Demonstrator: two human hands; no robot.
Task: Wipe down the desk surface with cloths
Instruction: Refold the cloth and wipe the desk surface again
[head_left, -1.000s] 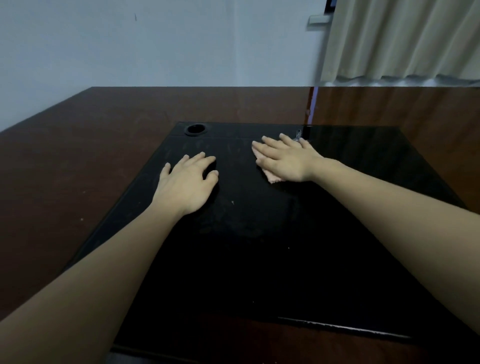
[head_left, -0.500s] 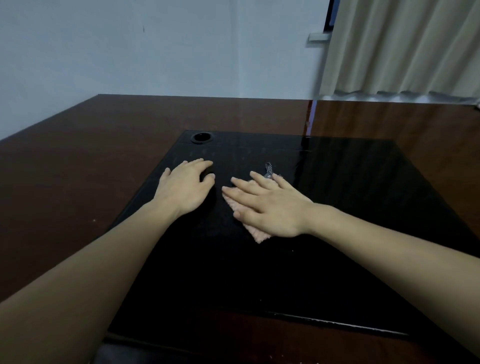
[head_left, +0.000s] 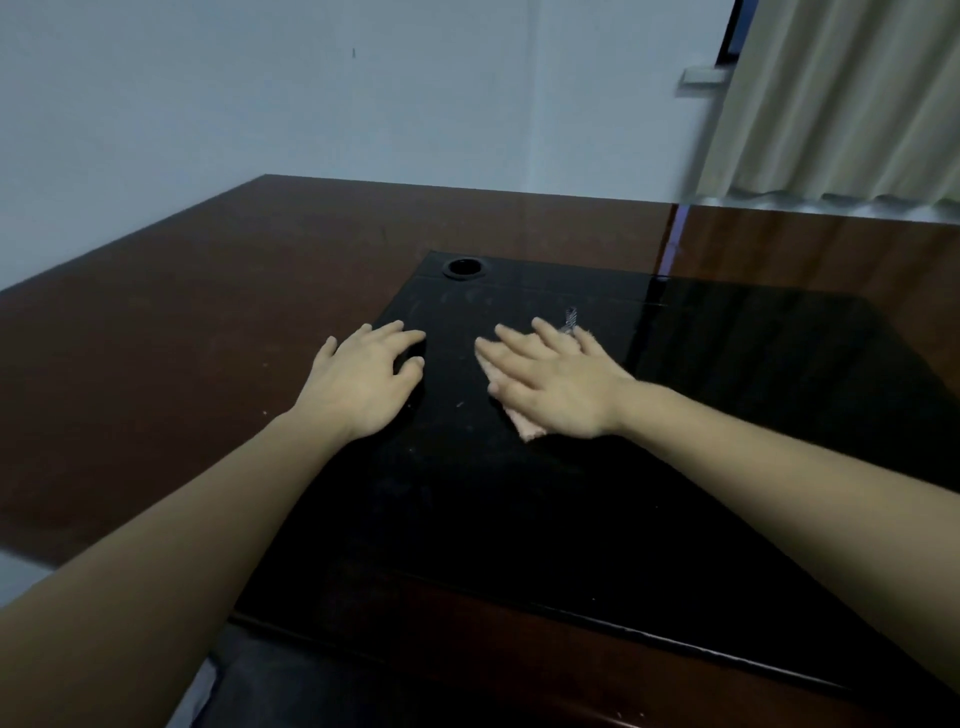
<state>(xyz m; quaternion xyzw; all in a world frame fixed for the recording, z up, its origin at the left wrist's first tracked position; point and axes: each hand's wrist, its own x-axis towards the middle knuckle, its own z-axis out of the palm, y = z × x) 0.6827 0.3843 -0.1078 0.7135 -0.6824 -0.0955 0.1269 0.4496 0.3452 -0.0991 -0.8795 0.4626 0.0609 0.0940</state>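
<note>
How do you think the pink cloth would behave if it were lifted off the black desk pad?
The pink cloth would probably flop: it lies flat under the right hand. Its fuzzy edge suggests something light and soft, likely gliding easily over the glossy black desk pad.

The desk (head_left: 208, 332) is a dark reddish-brown wood with a glossy finish. Its inset panel (head_left: 519, 519) is black, as is the round cable hole (head_left: 463, 267) at the panel's far left corner. The cloth (head_left: 527, 427) is pale pink, with a small grey-and-white patterned tag (head_left: 570, 318). The wall (head_left: 311, 93) is pale blue-grey; the curtain (head_left: 852, 98) is cream.
</note>
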